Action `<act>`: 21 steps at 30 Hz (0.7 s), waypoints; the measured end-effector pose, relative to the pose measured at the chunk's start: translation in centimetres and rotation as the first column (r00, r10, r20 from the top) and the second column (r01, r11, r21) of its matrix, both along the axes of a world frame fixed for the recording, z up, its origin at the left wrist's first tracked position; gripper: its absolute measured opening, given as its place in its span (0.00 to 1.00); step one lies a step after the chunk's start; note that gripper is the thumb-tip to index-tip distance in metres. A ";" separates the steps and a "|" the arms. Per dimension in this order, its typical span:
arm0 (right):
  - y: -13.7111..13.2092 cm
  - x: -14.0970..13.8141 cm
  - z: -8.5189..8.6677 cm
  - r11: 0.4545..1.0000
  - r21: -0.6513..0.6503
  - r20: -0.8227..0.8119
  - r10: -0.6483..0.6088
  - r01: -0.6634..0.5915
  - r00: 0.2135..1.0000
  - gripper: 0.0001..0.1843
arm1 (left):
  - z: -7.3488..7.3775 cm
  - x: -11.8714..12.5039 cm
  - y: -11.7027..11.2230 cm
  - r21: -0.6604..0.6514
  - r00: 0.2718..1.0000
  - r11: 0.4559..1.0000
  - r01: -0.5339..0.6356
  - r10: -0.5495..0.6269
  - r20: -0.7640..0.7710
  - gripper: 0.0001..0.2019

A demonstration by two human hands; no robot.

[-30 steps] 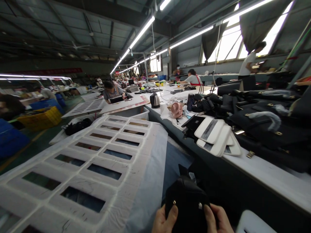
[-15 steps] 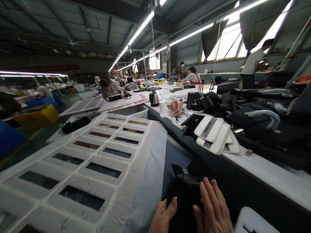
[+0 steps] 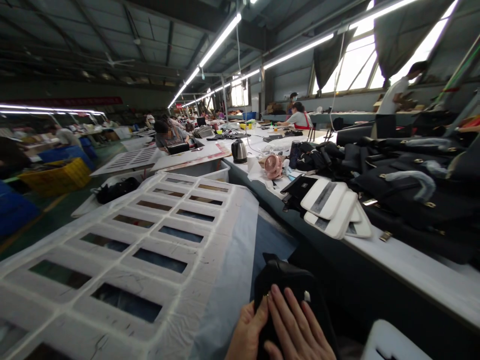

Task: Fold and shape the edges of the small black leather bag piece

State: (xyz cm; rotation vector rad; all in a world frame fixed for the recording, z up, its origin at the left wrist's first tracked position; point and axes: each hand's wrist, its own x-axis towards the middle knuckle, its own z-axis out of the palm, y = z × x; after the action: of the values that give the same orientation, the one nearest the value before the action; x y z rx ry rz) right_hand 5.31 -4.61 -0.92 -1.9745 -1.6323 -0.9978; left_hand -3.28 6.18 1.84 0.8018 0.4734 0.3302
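A black bag [image 3: 288, 276] with small metal fittings is upright at the bottom centre, low in front of me. My left hand [image 3: 248, 327] grips its left side, thumb on the near face and the other fingers partly hidden. Across that same face lies my right hand [image 3: 296, 325], flat with the fingers stretched out and pointing up and left. One shiny fitting shows just right of my right fingertips. The bag's lower part is hidden by my hands and the frame edge.
To the left stretches a pale panel [image 3: 123, 270] with rectangular cut-outs. A worktable [image 3: 420, 272] on the right carries white padded pieces [image 3: 326, 200], black bags [image 3: 405, 185], a pink fan [image 3: 273, 166] and a kettle [image 3: 239, 151]. A white object [image 3: 393, 342] stands at bottom right. Several people work farther off.
My right hand has moved left from the bag's right edge onto its near face. The bag's face has turned more toward me, uncovering a metal fitting. My left hand keeps its grip.
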 end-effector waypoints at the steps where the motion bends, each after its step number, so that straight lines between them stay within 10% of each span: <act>1: 0.3 0.2 0.8 1.000 -0.004 -0.011 0.001 -0.001 1.000 0.33 | 0.1 0.1 0.0 0.001 1.000 1.000 -0.009 0.009 0.019 0.20; 8: 1.8 2.5 4.2 0.984 -0.054 -0.195 -0.178 0.171 0.964 0.31 | -0.9 0.5 -0.9 -0.219 0.993 0.971 -0.092 0.106 0.054 0.21; 14: 0.2 4.8 3.2 0.980 -0.078 -0.520 -0.195 0.181 0.831 0.33 | -1.6 -0.3 -0.9 -0.328 0.990 0.939 -0.099 0.058 -0.131 0.32; 21: -5.4 -0.1 -2.1 0.996 0.076 -0.968 0.065 0.035 0.242 0.40 | -1.2 -1.2 1.4 -0.293 0.975 0.952 -0.092 0.026 -0.220 0.34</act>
State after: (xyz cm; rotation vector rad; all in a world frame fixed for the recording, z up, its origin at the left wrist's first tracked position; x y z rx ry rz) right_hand 5.17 -10.02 -3.04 -1.8033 -0.7844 0.3120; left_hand -4.47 7.57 0.69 0.5260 0.7324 0.2201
